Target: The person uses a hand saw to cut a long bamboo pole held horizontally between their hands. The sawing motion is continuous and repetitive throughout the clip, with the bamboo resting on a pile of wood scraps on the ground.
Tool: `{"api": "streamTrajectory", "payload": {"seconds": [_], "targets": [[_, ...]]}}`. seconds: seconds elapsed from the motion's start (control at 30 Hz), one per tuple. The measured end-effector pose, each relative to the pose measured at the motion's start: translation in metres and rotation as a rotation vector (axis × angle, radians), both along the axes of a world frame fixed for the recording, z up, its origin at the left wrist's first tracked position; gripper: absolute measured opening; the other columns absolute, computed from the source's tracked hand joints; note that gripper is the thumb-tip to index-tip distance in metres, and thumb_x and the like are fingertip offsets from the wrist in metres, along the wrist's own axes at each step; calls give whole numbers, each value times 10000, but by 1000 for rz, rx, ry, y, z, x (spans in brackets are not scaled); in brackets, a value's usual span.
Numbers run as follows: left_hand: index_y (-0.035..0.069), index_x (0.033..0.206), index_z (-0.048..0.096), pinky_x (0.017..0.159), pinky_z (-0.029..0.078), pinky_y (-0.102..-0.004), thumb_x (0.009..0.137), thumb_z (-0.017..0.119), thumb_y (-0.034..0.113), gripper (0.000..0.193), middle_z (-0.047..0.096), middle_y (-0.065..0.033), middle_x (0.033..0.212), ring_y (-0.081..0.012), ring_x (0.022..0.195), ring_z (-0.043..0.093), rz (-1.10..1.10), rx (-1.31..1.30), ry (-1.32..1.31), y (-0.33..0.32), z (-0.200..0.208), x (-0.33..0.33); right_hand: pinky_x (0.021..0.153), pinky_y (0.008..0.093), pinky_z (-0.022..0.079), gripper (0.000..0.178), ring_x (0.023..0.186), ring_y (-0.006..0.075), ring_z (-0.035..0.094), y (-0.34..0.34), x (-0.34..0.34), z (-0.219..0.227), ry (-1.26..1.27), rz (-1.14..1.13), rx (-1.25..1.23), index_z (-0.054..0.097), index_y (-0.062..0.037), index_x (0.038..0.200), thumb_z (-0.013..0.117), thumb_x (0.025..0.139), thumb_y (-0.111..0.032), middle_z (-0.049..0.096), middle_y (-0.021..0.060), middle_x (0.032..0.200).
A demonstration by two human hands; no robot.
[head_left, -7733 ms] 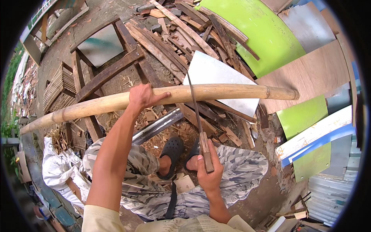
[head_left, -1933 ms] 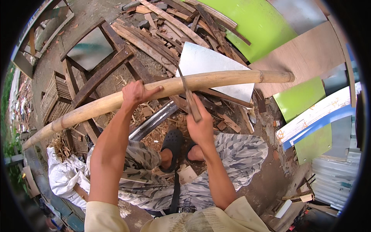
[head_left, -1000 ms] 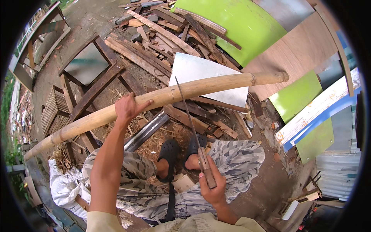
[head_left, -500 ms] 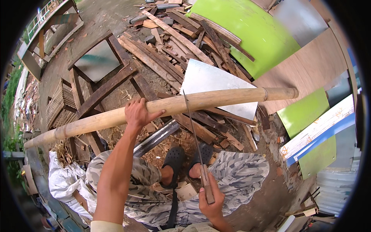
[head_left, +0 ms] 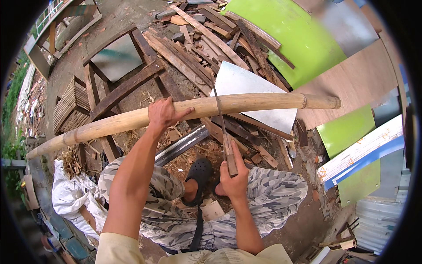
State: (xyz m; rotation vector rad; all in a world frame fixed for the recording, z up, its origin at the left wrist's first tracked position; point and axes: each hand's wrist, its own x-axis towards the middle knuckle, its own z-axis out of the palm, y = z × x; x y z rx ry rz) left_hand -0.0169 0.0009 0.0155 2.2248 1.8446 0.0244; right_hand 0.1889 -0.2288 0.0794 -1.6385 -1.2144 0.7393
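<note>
A long, pale bamboo pole (head_left: pixel 263 102) lies slantwise across the view, its far-left end lower than its right end. My left hand (head_left: pixel 165 112) presses down on it near the middle, fingers curled over the top and thumb stretched to the right along it. In my right hand (head_left: pixel 234 178) is the wooden handle of a handsaw (head_left: pixel 223 127). Its narrow blade, seen nearly edge-on, crosses the pole a short way right of my left thumb. How deep the blade sits in the bamboo cannot be made out.
A dark wooden frame (head_left: pixel 127 90) stands under the pole's left part, beside a slatted crate (head_left: pixel 72 105). Scrap wood (head_left: pixel 193 57) is heaped ahead, with a white sheet (head_left: pixel 250 88) under the pole. Green panels (head_left: pixel 303 53) and plywood (head_left: pixel 356 75) lie to the right.
My right hand has pushed the handsaw forward, away from my body, and its blade reaches farther past the pole. My left hand keeps its grip on the bamboo.
</note>
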Motion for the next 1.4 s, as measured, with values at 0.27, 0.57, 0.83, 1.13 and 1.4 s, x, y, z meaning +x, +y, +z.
{"api": "streamTrajectory", "payload": {"seconds": [0.27,0.57,0.83,1.13,1.4], "targets": [[-54,886,736,767,570,-484,728,502,993,1085,745,-246,848,-388,808,743,11,-316,-5,29,2,-5,916,344,549,614,1088,274,745,3,10,-8,77,-3,-59,529,-36,1515,601,905,-19,698,270,1290],[-25,833,766,727,588,-455,628,440,1082,1172,752,-206,856,-333,825,754,-48,-287,68,30,-6,-14,903,347,558,606,1086,276,747,15,-2,8,-15,-21,-36,521,-13,1514,609,915,-24,706,266,1280],[-36,922,780,761,592,-450,650,470,1055,1166,757,-229,919,-359,870,755,-31,-317,84,25,6,-9,853,349,574,599,1056,294,756,-81,-1,57,-6,-10,-171,517,4,1516,609,924,-18,710,281,1248],[-58,952,776,778,583,-469,684,552,978,1094,752,-257,879,-377,854,757,-38,-367,69,25,17,2,943,323,522,539,1074,223,697,77,8,1,34,-7,-106,547,10,1478,602,946,-54,729,207,1249],[-50,957,758,780,579,-471,677,572,974,1077,750,-242,867,-370,853,755,11,-357,49,30,20,-2,937,353,559,610,1101,314,742,-63,3,62,14,34,-88,486,88,1500,581,901,26,695,287,1287]]}}
